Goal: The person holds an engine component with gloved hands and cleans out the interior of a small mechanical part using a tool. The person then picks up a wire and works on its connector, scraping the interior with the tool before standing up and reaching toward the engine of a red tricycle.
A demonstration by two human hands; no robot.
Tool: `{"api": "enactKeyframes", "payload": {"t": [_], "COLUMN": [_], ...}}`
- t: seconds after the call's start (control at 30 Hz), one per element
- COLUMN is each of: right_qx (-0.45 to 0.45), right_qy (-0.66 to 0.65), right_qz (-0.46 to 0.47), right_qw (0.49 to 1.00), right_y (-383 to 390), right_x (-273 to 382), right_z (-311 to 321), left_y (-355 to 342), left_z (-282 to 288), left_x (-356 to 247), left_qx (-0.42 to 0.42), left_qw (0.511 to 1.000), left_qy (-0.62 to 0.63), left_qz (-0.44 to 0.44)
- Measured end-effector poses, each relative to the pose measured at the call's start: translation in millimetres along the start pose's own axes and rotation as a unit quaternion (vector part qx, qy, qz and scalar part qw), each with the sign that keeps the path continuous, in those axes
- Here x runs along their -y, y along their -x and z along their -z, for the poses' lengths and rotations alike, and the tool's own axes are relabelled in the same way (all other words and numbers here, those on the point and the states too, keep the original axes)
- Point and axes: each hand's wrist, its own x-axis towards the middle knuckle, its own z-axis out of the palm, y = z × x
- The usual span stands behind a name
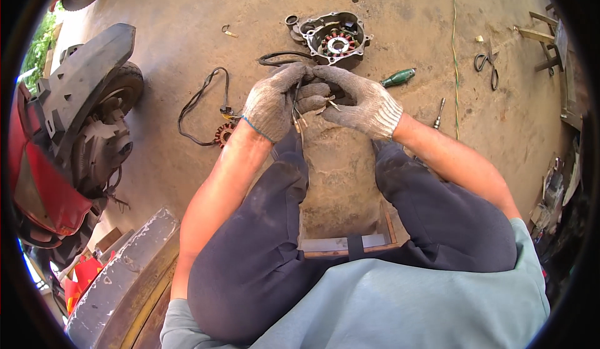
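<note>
Both my hands wear grey knit work gloves and meet in front of my knees. My left hand [274, 101] is closed on a bundle of thin wires [299, 123] whose pale ends hang down below the fingers. Touching it at the fingertips, my right hand [361, 102] is closed around a short light wire end [334, 104]. Just beyond them lies a metal engine cover [326, 54] with a stator [339, 44] of red-brown coils inside. A black cable [284, 55] runs from beside the cover toward my left hand; its far part is hidden behind the gloves.
On the floor lie a second stator [224, 134] with its black cable [183, 113], a green-handled screwdriver [399, 78], a socket tool [440, 113] and scissors [487, 63]. A red motor scooter [47, 183] stands at left, a wooden stool [550, 43] at far right.
</note>
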Motion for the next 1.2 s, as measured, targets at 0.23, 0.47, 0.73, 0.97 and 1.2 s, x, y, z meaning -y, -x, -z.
{"api": "enactKeyframes", "payload": {"t": [0.23, 0.47, 0.73, 0.97, 1.2], "right_qx": [-0.106, -0.170, -0.112, -0.129, -0.079], "right_qy": [-0.101, -0.231, -0.062, -0.039, -0.042], "right_qz": [-0.110, -0.135, -0.074, -0.085, -0.112], "right_qw": [0.983, 0.948, 0.989, 0.987, 0.990], "right_y": [19, 25, 17, 7, -8], "right_x": [-2, -8, -2, -4, -12], "right_z": [7, 10, -5, -2, 14], "left_y": [9, 31, 27, 28, 16], "left_z": [0, 6, -30, -16, -11], "left_x": [0, 23, 12, 20, 6], "left_qx": [-0.047, -0.145, 0.049, -0.034, -0.088], "left_qw": [0.976, 0.719, 0.703, 0.721, 0.824], "left_qy": [-0.213, -0.647, -0.644, -0.621, -0.539], "left_qz": [-0.001, -0.209, -0.297, -0.304, -0.151]}}
